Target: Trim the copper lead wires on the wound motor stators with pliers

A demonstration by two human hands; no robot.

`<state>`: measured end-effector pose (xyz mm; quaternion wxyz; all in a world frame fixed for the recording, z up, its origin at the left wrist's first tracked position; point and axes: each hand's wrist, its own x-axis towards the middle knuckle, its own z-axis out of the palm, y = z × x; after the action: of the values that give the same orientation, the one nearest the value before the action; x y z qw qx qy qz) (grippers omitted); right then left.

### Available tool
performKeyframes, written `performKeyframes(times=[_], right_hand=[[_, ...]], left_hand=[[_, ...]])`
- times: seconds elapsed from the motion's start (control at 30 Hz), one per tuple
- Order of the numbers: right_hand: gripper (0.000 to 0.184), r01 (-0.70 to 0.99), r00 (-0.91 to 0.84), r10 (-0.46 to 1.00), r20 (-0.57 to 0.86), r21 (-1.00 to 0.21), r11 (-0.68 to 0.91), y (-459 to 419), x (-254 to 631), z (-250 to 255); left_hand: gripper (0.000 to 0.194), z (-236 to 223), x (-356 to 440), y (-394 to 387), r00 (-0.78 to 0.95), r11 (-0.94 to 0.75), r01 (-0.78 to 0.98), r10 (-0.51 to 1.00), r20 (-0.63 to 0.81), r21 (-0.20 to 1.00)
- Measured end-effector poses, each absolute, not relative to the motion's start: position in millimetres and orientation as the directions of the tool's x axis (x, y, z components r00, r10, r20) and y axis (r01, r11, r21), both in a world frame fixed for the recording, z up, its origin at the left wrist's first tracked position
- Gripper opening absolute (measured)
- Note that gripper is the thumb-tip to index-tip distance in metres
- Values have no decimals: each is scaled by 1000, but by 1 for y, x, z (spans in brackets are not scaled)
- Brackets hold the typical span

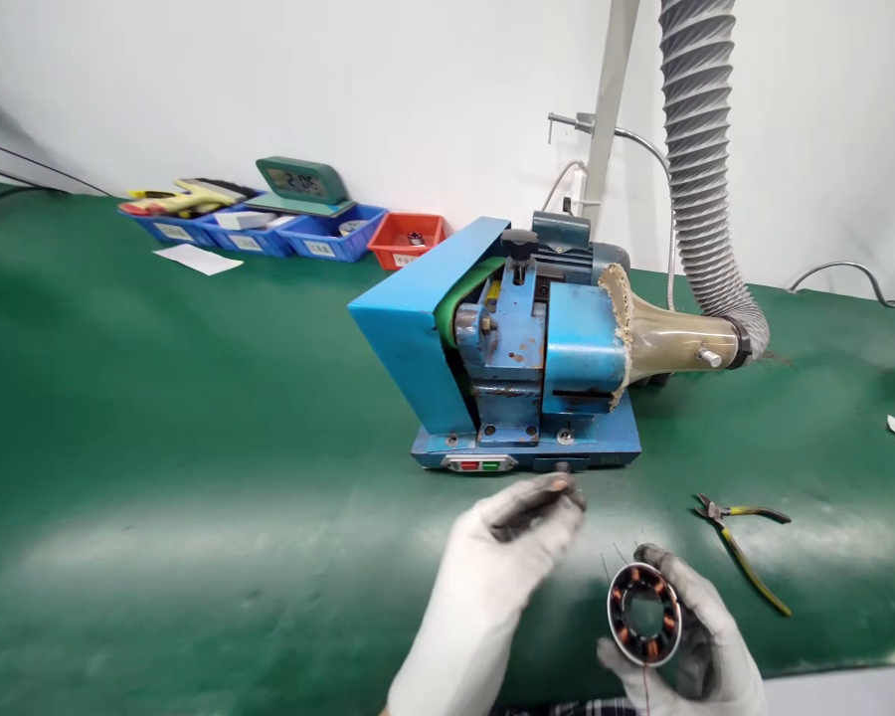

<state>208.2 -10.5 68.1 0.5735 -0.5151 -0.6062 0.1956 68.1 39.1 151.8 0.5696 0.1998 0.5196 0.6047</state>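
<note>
Both my hands wear white gloves with darkened fingertips. My right hand [697, 641] grips a round motor stator [644, 627] with copper windings and thin loose wire ends, held low near the table's front edge. My left hand [503, 557] reaches forward with its fingertips pressed together, just in front of the blue machine [518, 363] and near its red and green buttons [478, 463]. What the left fingertips pinch, if anything, is too small to name.
A grey ribbed hose [701, 169] joins the machine's right side. Yellow-handled cutters [746, 547] lie to the right on the green mat [156, 447]. Blue bins [283, 234], a red bin [407, 239], a green clock [302, 184] and white paper [198, 259] sit at the back left.
</note>
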Motion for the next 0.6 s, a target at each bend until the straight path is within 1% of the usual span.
performKeyframes(times=[0.07, 0.1, 0.13, 0.23, 0.3, 0.37, 0.43, 0.47, 0.5, 0.53, 0.57, 0.6], right_hand=[[50, 410, 194, 851, 487, -829, 381, -10, 209, 69], [49, 418, 193, 849, 492, -824, 382, -10, 209, 70], [49, 426, 190, 845, 500, -817, 388, -10, 210, 70], [52, 441, 174, 844, 508, -806, 395, -11, 210, 70], [54, 413, 167, 862, 479, -828, 381, -12, 209, 68], [57, 361, 184, 885, 428, -867, 344, -14, 208, 63], [62, 303, 224, 894, 388, -900, 315, -12, 212, 58], [64, 275, 248, 891, 381, -909, 312, -8, 218, 55], [62, 263, 258, 889, 378, -913, 312, -1, 226, 53], [57, 285, 252, 894, 370, -912, 297, 9, 237, 52], [49, 341, 238, 906, 350, -904, 260, 24, 251, 52], [41, 420, 228, 919, 321, -884, 205, 41, 267, 53]], left_hand=[[28, 150, 70, 38, -148, 296, -405, 912, -382, 865], [27, 149, 72, 38, -109, 332, -374, 912, -397, 866], [23, 149, 75, 38, -98, 351, -361, 907, -409, 864], [14, 153, 82, 40, -136, 363, -378, 888, -439, 852], [15, 155, 80, 43, -195, 313, -442, 881, -430, 841], [18, 154, 74, 45, -325, 187, -517, 860, -393, 836], [23, 148, 65, 45, -456, 85, -518, 814, -359, 851], [25, 142, 60, 44, -499, 89, -473, 792, -350, 876], [27, 134, 55, 41, -523, 131, -398, 781, -342, 908], [29, 124, 50, 38, -541, 196, -287, 775, -327, 938], [30, 112, 45, 34, -522, 303, -142, 786, -332, 942], [27, 98, 41, 30, -510, 346, 13, 809, -291, 938]])
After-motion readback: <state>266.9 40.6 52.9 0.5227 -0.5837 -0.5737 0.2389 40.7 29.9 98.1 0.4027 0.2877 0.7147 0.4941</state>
